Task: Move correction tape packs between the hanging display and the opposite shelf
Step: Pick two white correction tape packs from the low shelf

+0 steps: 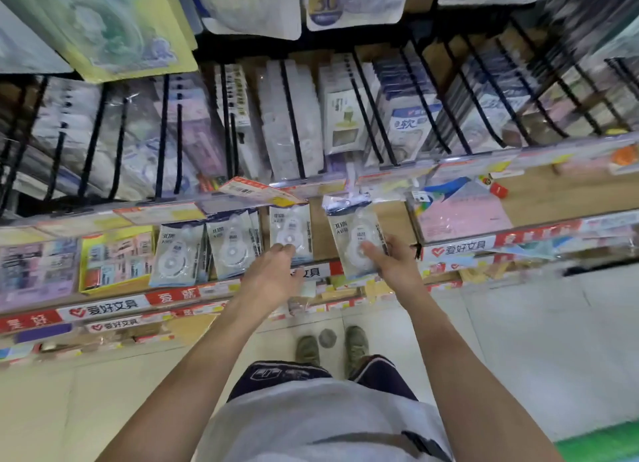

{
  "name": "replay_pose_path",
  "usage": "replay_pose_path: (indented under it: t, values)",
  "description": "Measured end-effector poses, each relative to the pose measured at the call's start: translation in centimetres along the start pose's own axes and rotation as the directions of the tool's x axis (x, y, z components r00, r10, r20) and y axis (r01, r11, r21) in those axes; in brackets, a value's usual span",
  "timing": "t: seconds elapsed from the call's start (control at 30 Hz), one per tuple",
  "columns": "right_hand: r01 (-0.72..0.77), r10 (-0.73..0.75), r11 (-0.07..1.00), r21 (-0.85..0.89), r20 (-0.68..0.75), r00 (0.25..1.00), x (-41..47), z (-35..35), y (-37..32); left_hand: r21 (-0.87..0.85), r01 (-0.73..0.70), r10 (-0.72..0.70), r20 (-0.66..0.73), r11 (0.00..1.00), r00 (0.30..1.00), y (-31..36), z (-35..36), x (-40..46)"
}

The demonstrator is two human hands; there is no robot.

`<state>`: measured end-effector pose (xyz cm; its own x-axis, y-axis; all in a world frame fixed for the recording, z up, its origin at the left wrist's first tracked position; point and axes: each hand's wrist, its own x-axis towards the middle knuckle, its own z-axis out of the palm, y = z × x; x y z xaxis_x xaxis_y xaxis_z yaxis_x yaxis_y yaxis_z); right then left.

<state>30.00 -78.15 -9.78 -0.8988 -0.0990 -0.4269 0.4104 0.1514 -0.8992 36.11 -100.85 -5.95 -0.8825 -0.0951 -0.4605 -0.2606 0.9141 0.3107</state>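
Observation:
My right hand (390,261) grips a clear correction tape pack (349,233) with a white dispenser inside, thumb across its front, held in front of the shelf. My left hand (273,271) reaches to another correction tape pack (290,230) standing on the wooden shelf (320,233), its fingertips touching the pack's lower edge. Two more packs of the same kind (179,250) (231,243) stand on the shelf to the left.
Above, black wire dividers (294,119) hold rows of packaged stationery. A yellow box of small items (117,257) sits left of the packs, pink paper packs (460,212) to the right. Red and white price rails (103,306) edge the shelves. Tiled floor and my shoes lie below.

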Motion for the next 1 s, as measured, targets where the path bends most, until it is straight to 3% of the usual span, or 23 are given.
replay_pose_path:
  t: [0.2,0.37,0.7,0.87,1.0]
  values:
    - [0.049,-0.047,0.992,0.117,-0.017,0.999,-1.5,-2.6,-1.1,0.120,0.027,-0.010,-0.137,0.992,0.991,1.1,0.3,2.9]
    - [0.037,-0.037,0.987,0.156,-0.003,0.999,-1.4,-4.5,-1.7,0.184,0.175,-0.144,-0.171,0.967,0.975,2.8,0.6,4.8]
    - [0.026,-0.028,0.996,0.091,0.015,1.000,-0.8,-7.7,-2.0,-0.254,0.420,-0.445,-0.050,0.872,0.894,2.0,2.5,7.5]
    - [0.029,-0.030,0.995,0.096,0.007,1.000,-0.3,-8.8,-2.1,-0.267,0.491,-0.527,-0.085,0.830,0.845,2.2,2.6,7.9]
    - [0.031,-0.032,0.996,0.084,0.013,0.999,-0.2,-9.3,-2.1,-0.343,0.453,-0.526,-0.160,0.823,0.835,2.3,3.0,7.8]
